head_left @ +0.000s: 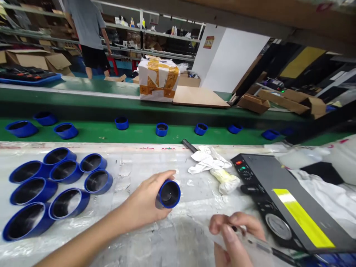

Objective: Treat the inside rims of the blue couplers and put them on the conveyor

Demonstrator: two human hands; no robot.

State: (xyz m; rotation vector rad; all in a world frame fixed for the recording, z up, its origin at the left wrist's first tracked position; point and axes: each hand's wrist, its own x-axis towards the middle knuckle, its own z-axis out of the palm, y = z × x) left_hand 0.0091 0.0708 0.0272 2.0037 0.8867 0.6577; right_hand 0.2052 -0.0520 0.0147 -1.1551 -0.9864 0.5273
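Observation:
My left hand (144,202) is wrapped round a small blue cup-shaped part (168,193), its open dark mouth turned toward me, above the plastic-covered bench (183,237). My right hand (236,237) is at the lower right, fingers pinched on a thin pen-like tool (267,248) whose dark tip points right. To the left, several larger blue cup parts (55,185) lie clustered on the bench.
A grey control box (289,200) with a yellow stripe, knobs and a gauge sits at right. Crumpled white cloths (214,167) lie beside it. Several small blue cups (161,129) ride the green conveyor (133,134). Behind stand a taped parcel (158,78), cardboard, and another person (89,37).

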